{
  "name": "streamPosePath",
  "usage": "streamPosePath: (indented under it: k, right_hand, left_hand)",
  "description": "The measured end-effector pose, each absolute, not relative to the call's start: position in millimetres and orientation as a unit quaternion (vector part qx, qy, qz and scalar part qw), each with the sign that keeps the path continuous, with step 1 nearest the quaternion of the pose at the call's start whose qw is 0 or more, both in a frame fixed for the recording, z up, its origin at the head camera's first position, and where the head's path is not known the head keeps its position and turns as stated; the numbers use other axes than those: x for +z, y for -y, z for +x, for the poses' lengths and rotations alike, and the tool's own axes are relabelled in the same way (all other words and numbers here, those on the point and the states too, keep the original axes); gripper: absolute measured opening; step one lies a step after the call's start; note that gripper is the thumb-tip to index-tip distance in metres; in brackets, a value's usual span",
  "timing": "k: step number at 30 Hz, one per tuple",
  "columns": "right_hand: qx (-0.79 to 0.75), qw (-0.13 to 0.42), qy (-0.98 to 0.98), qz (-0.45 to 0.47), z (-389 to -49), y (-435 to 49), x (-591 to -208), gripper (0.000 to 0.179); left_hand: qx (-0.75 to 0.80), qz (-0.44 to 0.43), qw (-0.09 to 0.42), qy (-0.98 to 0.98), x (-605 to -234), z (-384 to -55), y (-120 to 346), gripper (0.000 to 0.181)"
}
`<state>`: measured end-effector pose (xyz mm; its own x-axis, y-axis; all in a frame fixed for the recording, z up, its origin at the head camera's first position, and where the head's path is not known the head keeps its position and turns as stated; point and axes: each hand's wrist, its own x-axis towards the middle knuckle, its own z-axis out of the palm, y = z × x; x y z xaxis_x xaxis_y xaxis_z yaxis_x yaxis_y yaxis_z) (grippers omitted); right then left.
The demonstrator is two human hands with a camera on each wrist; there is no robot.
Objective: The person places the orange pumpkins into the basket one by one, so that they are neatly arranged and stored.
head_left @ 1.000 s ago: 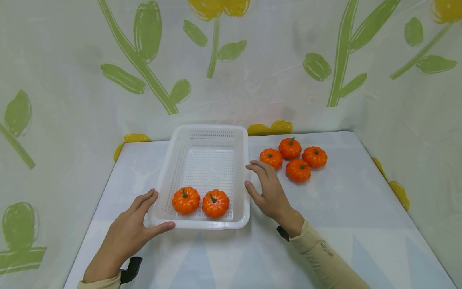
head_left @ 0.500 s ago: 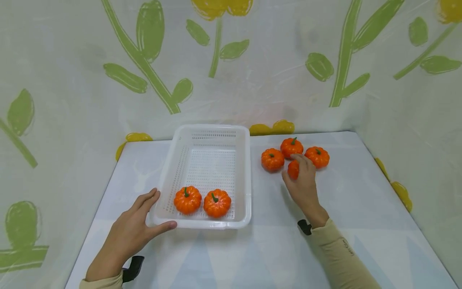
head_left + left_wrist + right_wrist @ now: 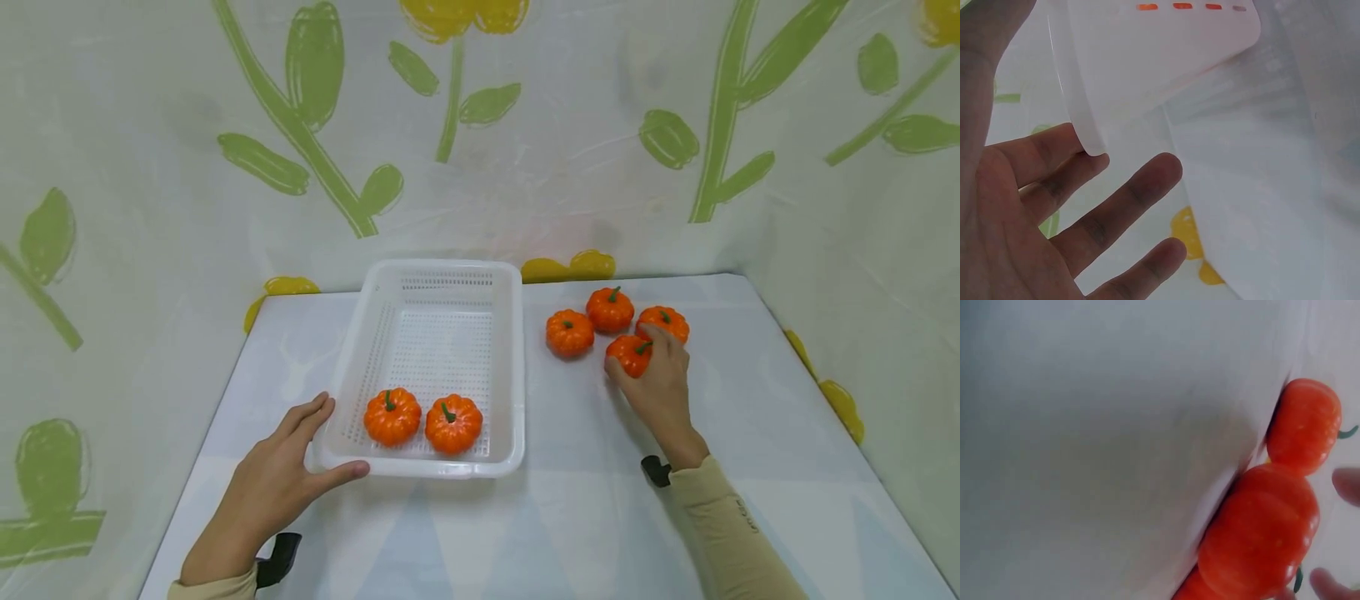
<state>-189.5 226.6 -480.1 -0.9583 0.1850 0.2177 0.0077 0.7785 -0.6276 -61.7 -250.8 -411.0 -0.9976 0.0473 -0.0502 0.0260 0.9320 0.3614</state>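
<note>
A white perforated plastic basket [image 3: 517,367] stands left of centre on the table, with two small orange pumpkins [image 3: 392,417] in its near end. My left hand [image 3: 273,483] rests at the basket's near left corner, thumb along the front rim and straight fingers touching the left side. In the left wrist view its fingers [image 3: 1141,184] are spread, some meeting the rim. Over the nearest loose pumpkin [image 3: 628,357], my right hand [image 3: 663,387] spreads thumb and fingers around its sides. The right wrist view shows a gap between a fingertip [image 3: 1349,485] and that pumpkin [image 3: 1260,531].
More loose pumpkins sit close around it: one at the left [image 3: 569,333], one at the back [image 3: 610,309] and one at the right [image 3: 666,321], partly behind my fingers. A wall sheet [image 3: 570,192] with printed plants rises behind the white table [image 3: 570,517].
My right hand has moved from beside the basket's right rim over to the loose pumpkins, then slightly further right around the nearest one. My left hand stays at the basket corner.
</note>
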Motion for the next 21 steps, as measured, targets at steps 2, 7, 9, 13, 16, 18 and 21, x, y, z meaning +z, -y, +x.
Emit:
streamPosePath:
  k: [2, 7, 9, 13, 16, 18, 21]
  right_hand:
    - [0.323, 0.117, 0.937, -0.056, -189.0, -229.0, -479.2, 0.073]
    - [0.309, 0.076, 0.946, -0.063, -189.1, -233.8, -479.0, 0.079]
    - [0.3, 0.059, 0.95, -0.069, -189.1, -235.0, -479.0, 0.081]
    - [0.294, 0.037, 0.952, -0.075, -189.3, -236.4, -477.9, 0.085]
    - [0.301, 0.032, 0.95, -0.077, -189.0, -236.4, -476.7, 0.089]
    - [0.306, 0.028, 0.948, -0.08, -187.9, -236.0, -475.0, 0.092]
    - [0.31, 0.025, 0.947, -0.083, -186.1, -235.9, -473.9, 0.092]
  left_hand:
    - [0.182, 0.019, 0.028, -0.983, -410.9, -61.9, 250.4, 0.108]
    - [0.18, 0.019, 0.029, -0.983, -410.0, -62.0, 250.1, 0.108]
    - [0.181, 0.019, 0.03, -0.983, -409.9, -62.0, 250.0, 0.108]
    - [0.182, 0.019, 0.028, -0.983, -410.3, -62.5, 250.1, 0.108]
    - [0.183, 0.022, 0.027, -0.982, -410.8, -62.7, 250.5, 0.107]
    - [0.185, 0.023, 0.025, -0.982, -410.8, -62.9, 250.6, 0.107]
    - [0.186, 0.025, 0.025, -0.982, -410.6, -63.1, 250.7, 0.106]
